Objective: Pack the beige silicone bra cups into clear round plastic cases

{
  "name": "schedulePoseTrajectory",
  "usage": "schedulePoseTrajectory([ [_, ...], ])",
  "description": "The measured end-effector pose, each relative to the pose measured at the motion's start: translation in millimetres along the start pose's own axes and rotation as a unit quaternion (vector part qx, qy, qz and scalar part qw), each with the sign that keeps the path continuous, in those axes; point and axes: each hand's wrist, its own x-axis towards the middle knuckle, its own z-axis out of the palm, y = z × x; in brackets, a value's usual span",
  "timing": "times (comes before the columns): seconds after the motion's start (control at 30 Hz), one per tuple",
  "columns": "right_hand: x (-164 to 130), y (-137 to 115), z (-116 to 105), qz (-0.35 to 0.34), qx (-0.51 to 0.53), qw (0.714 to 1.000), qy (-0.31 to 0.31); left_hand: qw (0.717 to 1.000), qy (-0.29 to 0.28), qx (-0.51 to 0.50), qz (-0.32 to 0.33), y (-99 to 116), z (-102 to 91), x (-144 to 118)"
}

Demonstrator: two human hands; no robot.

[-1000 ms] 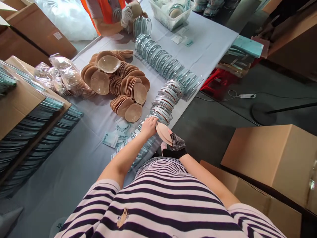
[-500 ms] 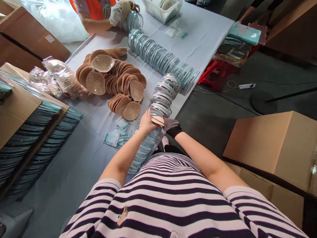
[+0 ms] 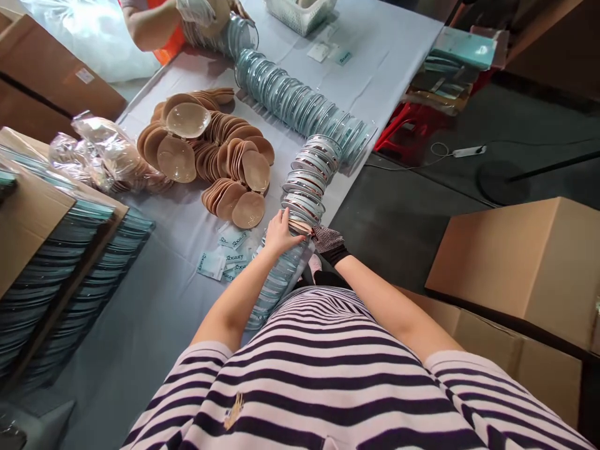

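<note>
My left hand (image 3: 280, 232) is bare and rests on a long row of clear round cases (image 3: 307, 184) lined up along the table's near edge. My right hand (image 3: 329, 242), in a black mesh glove, meets it from the right. Between them they pinch a beige pad (image 3: 300, 226), mostly hidden, pressed against the row of cases. A heap of beige pads (image 3: 220, 159) lies just beyond on the grey tablecloth (image 3: 154, 287). Small "beauty" sachets (image 3: 225, 256) lie beside my left wrist.
A second row of clear cases (image 3: 295, 100) runs toward a co-worker's gloved hand (image 3: 197, 9) at the far end. A white basket (image 3: 300, 12) stands beyond. Stacked teal-edged boxes (image 3: 56, 262) sit left, bagged pads (image 3: 100, 153) nearby, cardboard boxes (image 3: 520, 262) right.
Both hands moved forward from near my body to the row of cases. The beige pad, plainly visible a second ago, is now pressed in against the row and mostly hidden.
</note>
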Motion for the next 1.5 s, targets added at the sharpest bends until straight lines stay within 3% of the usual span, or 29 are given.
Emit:
schedulePoseTrajectory([
  [0.2, 9, -6, 11, 0.01, 0.028, 1.0, 0.006, 1.0, -0.013, -0.002, -0.007, -2, -2.8, -1],
  [0.43, 9, 0, 11, 0.031, 0.036, 0.998, -0.043, 1.0, -0.004, 0.008, 0.0, 0, -3.1, -3],
  [0.67, 16, -5, 1, 0.073, 0.077, 0.994, -0.037, 0.996, -0.029, 0.067, 0.043, 5, -8.0, -8],
  [0.83, 14, -3, 8, 0.091, 0.1, 0.991, -0.018, 0.992, -0.055, 0.109, 0.041, 10, -11.0, -9],
  [1.1, 15, -13, 12, 0.061, 0.091, 0.993, -0.038, 0.99, -0.059, 0.124, 0.044, 14, -12.8, -11],
  [1.27, 20, -4, 5, 0.031, 0.107, 0.991, -0.071, 0.99, -0.061, 0.116, 0.048, 11, -12.5, -9],
  [1.5, 13, -12, -10, -0.041, 0.193, 0.98, -0.026, 0.993, -0.049, 0.1, 0.046, 11, -7.5, -5],
])
